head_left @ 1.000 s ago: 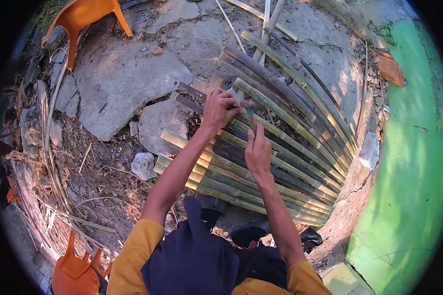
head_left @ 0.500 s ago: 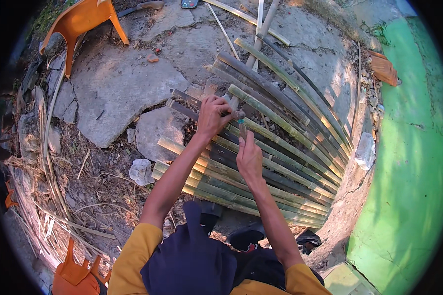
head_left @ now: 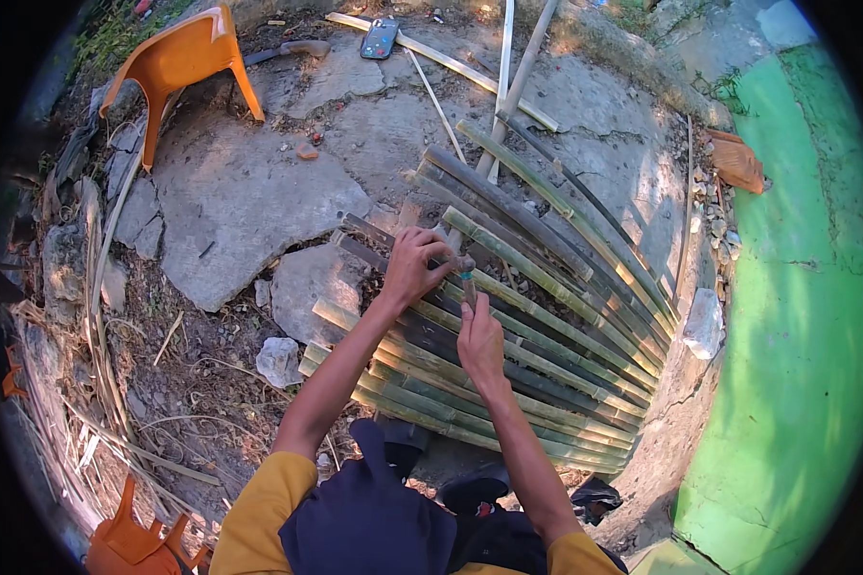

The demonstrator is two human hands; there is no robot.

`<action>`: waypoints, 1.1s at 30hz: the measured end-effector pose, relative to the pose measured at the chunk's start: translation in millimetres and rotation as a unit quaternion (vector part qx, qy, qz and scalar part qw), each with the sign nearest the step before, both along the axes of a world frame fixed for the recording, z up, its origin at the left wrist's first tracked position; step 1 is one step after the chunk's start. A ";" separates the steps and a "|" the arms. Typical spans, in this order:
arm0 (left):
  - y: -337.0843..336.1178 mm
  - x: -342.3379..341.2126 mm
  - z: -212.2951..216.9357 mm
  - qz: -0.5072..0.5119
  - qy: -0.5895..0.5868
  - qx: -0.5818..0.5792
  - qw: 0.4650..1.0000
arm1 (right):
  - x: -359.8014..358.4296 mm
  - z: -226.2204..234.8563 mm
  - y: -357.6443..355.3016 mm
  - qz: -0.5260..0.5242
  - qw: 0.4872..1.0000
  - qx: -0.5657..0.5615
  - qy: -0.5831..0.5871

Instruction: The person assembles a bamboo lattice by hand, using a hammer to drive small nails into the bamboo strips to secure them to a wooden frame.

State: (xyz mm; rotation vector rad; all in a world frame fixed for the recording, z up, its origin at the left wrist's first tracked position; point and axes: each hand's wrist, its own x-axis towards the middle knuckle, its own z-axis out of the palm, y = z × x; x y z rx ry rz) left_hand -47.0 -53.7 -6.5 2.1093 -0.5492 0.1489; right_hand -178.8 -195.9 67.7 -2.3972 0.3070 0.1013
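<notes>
My right hand point(head_left: 480, 335) is wrapped round the handle of a small hammer point(head_left: 468, 280) with a teal band below its dark head. The head is close to the fingertips of my left hand point(head_left: 416, 266), above the bamboo. My left thumb and fingers are pinched together, and whatever they hold is too small to make out. Under both hands, several green, tan and dark bamboo slats point(head_left: 537, 286) lie side by side, fanning out toward the left. A grey-brown pole point(head_left: 518, 86) runs from the far side toward my hands, passing beneath some of the slats.
An orange plastic chair point(head_left: 187, 57) stands at the far left, near a long-bladed knife point(head_left: 288, 50). A phone point(head_left: 380, 38) lies on the cracked concrete point(head_left: 240, 211). Pale stones point(head_left: 278, 361) and loose strips point(head_left: 115, 383) lie left; a green painted surface point(head_left: 786, 316) borders the right.
The whole view has shifted, so the ground, bamboo and hands sit lower in the picture and more of the far side shows. Both hands keep their grips near the same spot.
</notes>
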 end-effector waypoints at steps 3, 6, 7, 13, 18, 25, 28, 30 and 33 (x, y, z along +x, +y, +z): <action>0.6 1.5 -2.0 -0.006 -0.001 -0.025 1.000 | -0.6 -2.9 -1.5 -0.002 1.000 0.011 -0.016; -4.1 1.2 1.1 -0.005 -0.010 -0.013 1.000 | -0.5 -3.3 -5.9 -0.006 1.000 0.009 -0.015; -3.9 0.1 0.7 0.003 -0.009 0.003 1.000 | 1.3 -1.0 -5.6 -0.006 1.000 0.016 -0.011; -3.7 -1.3 0.1 0.001 -0.012 -0.003 1.000 | -0.4 13.6 -0.8 -0.038 0.998 0.043 -0.038; -9.1 -0.4 -3.2 0.000 -0.011 0.002 1.000 | 4.3 1.7 -7.8 -0.007 0.999 -0.032 -0.027; -7.6 0.8 8.0 0.004 -0.004 -0.002 1.000 | 9.3 22.5 2.7 -0.064 0.972 0.064 -0.219; -6.2 -1.9 3.4 0.009 0.014 0.005 1.000 | 2.7 -5.2 1.5 -0.044 0.998 -0.029 -0.025; -3.2 5.4 4.0 0.010 0.007 0.004 1.000 | 8.5 5.4 1.6 -0.053 0.998 0.003 -0.025; -5.4 -0.6 6.5 0.004 0.009 -0.002 1.000 | -0.5 6.6 1.3 -0.059 0.995 0.030 -0.079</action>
